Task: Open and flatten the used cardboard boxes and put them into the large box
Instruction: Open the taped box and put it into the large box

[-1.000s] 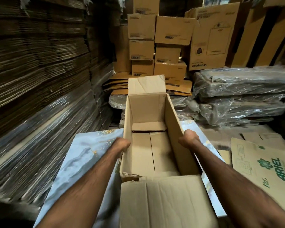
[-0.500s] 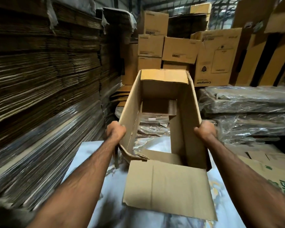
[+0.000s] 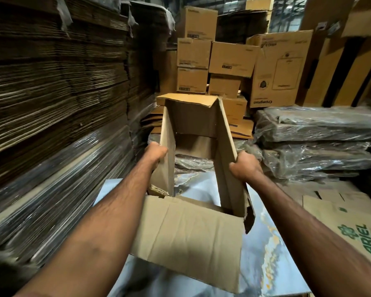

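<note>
Since the earlier frame the cardboard box (image 3: 193, 159) had narrowed, held above the marbled counter (image 3: 266, 254) between the left hand (image 3: 156, 152) and right hand (image 3: 244, 167), fingers curled gripping its side walls.

Two bare, hairy forearms, no sleeves, hands (image 3: 245, 167) without gloves or jewellery.

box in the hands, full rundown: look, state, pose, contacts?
The cardboard box is plain brown corrugated board, worn, with torn edges near the right corner. It is held up above a marbled blue surface, open through: both ends are unsealed, so wrapped bundles show through it. One broad flap hangs toward the camera; a smaller flap sticks out at the far top. The left hand grips the left wall's edge, the right hand the right wall's. It is not yet flattened.
</note>
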Available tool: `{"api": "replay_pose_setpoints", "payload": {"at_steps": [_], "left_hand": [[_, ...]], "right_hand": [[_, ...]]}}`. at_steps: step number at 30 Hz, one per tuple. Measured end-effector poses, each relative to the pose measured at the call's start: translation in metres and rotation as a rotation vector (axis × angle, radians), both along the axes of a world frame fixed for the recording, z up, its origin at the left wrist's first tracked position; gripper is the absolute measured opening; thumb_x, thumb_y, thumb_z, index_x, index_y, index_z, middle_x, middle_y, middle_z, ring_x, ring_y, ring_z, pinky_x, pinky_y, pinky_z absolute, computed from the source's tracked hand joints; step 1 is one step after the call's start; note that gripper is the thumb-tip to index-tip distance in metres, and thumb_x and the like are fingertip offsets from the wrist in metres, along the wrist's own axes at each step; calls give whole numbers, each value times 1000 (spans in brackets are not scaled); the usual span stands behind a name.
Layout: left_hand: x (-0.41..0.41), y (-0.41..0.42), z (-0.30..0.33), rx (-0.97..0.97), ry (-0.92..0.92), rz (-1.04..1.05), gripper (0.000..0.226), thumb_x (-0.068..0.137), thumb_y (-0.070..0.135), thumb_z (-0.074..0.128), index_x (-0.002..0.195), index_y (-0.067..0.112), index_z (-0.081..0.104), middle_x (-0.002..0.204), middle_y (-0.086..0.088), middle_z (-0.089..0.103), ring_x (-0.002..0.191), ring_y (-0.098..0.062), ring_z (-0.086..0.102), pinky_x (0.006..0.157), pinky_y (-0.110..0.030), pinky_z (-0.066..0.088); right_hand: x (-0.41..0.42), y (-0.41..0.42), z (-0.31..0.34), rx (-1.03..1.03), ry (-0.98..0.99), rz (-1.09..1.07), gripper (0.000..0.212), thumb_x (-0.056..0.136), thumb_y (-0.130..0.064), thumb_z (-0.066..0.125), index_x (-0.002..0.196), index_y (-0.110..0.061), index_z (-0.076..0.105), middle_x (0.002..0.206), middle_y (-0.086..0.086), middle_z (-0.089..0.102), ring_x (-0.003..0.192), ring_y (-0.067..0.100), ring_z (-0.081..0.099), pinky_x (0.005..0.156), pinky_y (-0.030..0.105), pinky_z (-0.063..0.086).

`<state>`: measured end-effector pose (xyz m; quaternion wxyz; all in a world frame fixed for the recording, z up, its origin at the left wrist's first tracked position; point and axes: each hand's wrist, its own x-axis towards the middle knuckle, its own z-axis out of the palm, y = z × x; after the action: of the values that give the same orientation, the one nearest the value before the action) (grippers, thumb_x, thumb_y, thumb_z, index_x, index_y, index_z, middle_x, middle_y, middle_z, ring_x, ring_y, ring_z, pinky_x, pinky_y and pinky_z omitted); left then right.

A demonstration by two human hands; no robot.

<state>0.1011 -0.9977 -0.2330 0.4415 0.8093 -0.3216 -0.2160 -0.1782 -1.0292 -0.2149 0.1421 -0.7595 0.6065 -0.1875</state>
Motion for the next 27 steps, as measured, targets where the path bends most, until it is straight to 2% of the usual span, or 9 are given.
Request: {"api": "replay_pose_setpoints", "payload": {"at_steps": [2, 6, 9, 12, 15, 19, 22, 24, 27], "left_hand": [[0, 1, 2, -12, -13, 50, 43, 85, 15, 60, 123, -3, 58, 117, -21, 63, 101, -35, 65, 65, -31, 49], [4, 2, 4, -5, -44, 128, 45, 86, 18, 63, 126, -2, 59, 121, -20, 64, 107, -36, 64, 90, -38, 55], [-1, 14, 10, 72, -18, -39, 35, 89, 24, 65, 115, 0, 63, 100, -12, 67, 90, -28, 65, 74, -33, 55], [-7, 31, 11, 284, -132, -245, 27, 88, 28, 68, 104, 7, 65, 95, -10, 69, 91, -27, 67, 81, -38, 57], [6, 32, 15, 135, -182, -89, 28, 80, 7, 62, 108, 3, 67, 100, -17, 69, 93, -33, 68, 72, -35, 55], [14, 22, 26, 30, -212, 98, 31, 80, 5, 61, 110, 7, 67, 109, -19, 69, 101, -34, 67, 86, -42, 57], [-17, 2, 33, 13, -97, 91, 42, 90, 10, 58, 131, 3, 57, 128, -19, 61, 117, -35, 60, 97, -40, 52], [-30, -8, 36, -32, -6, 81, 44, 94, 10, 53, 137, -3, 49, 135, -19, 55, 125, -34, 54, 101, -39, 45], [-25, -10, 26, -117, 144, 134, 41, 92, 13, 55, 130, -2, 51, 128, -15, 59, 114, -30, 60, 92, -37, 51]], "right_hand": [[0, 5, -2, 7, 33, 35, 31, 87, -19, 57, 111, -1, 65, 108, 18, 68, 100, 36, 65, 78, 34, 51], [4, 10, -7, 11, 55, 76, 33, 84, -20, 57, 111, -5, 66, 105, 15, 70, 96, 34, 65, 79, 36, 53], [1, 4, -4, 7, -20, -7, 32, 86, -16, 57, 113, -1, 65, 109, 19, 68, 101, 36, 65, 81, 36, 53], [-4, -7, 2, 7, -113, -111, 33, 87, -13, 58, 115, 4, 65, 115, 24, 66, 107, 40, 64, 84, 38, 52], [-14, -19, 10, -15, -152, -172, 32, 87, -10, 60, 113, 8, 64, 115, 27, 66, 109, 42, 63, 84, 40, 51], [-29, -29, 20, -66, -88, -195, 32, 89, -13, 60, 113, 7, 64, 116, 28, 65, 108, 43, 62, 85, 41, 51], [-7, -15, 27, -77, -23, -17, 31, 89, -16, 59, 111, 4, 65, 110, 24, 68, 103, 38, 65, 82, 38, 51], [1, -8, 26, -77, 12, 97, 30, 88, -17, 60, 111, 2, 66, 108, 22, 69, 101, 36, 66, 78, 35, 50], [-1, -2, 18, -55, 33, 181, 25, 89, -18, 61, 108, -2, 66, 107, 17, 69, 99, 32, 65, 75, 32, 48]]}}
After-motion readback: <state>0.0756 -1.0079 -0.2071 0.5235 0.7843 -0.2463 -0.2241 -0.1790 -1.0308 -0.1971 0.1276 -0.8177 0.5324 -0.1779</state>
